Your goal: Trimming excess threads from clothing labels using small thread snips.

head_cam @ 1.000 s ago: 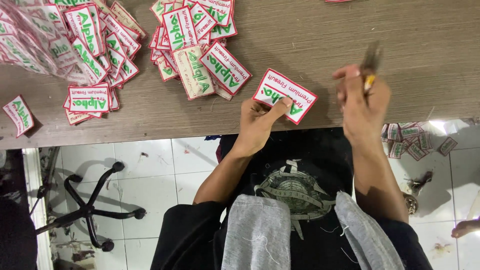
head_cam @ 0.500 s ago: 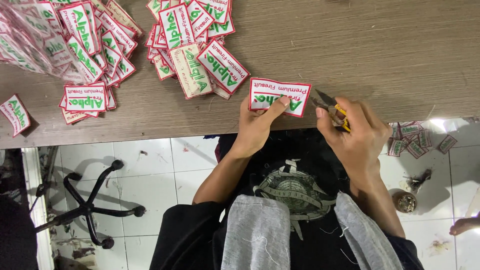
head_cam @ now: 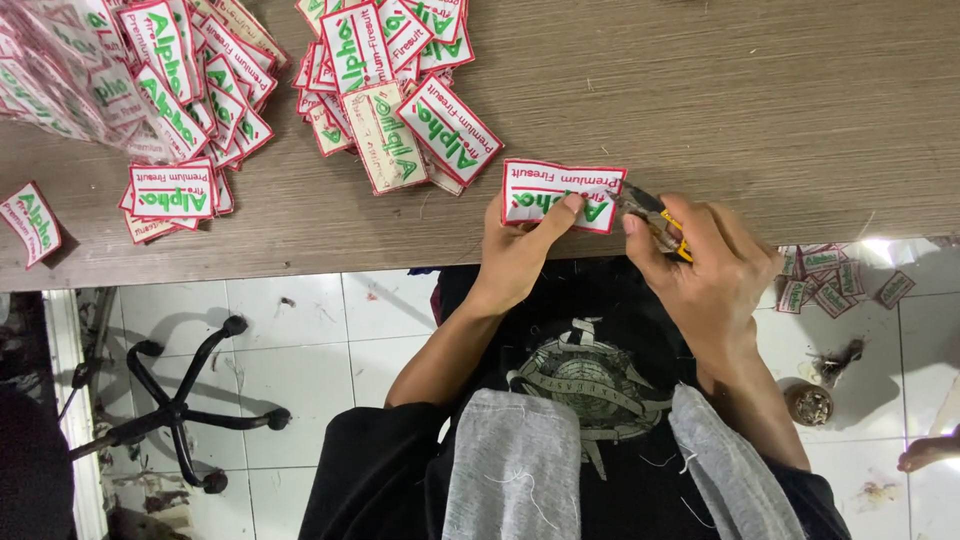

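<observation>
At the near edge of the wooden table [head_cam: 760, 110] we find both hands at work on one embroidered patch [head_cam: 560, 195], white with a red border and green lettering. The left hand [head_cam: 520, 250] pinches the patch from below, thumb laid across its face, holding it flat against the table edge. The right hand [head_cam: 705, 265] is closed around a small pair of thread snips [head_cam: 655, 215] with a yellow grip, the blades pointing at the patch's right-hand border and touching or nearly touching it; we cannot tell whether the blades are parted.

Away from the left hand's pinch, up the table, lies a loose heap of like patches [head_cam: 400, 90], and farther to that side a second heap [head_cam: 180, 120], partly inside a clear plastic bag [head_cam: 60, 70]. One single patch [head_cam: 30, 220] lies apart at the table's far left. Below the right hand, more patches [head_cam: 830, 285] lie scattered on the white tiled floor [head_cam: 300, 340].

In our judgement, the trimming in hand calls for the pinch to sit close to the cut, so the border stays taut and does not fold. The blades should run just outside the red stitching, taking only loose thread and spare backing. The chief risk we note is nicking the border stitches, or the left thumb lying too near the blades.
</observation>
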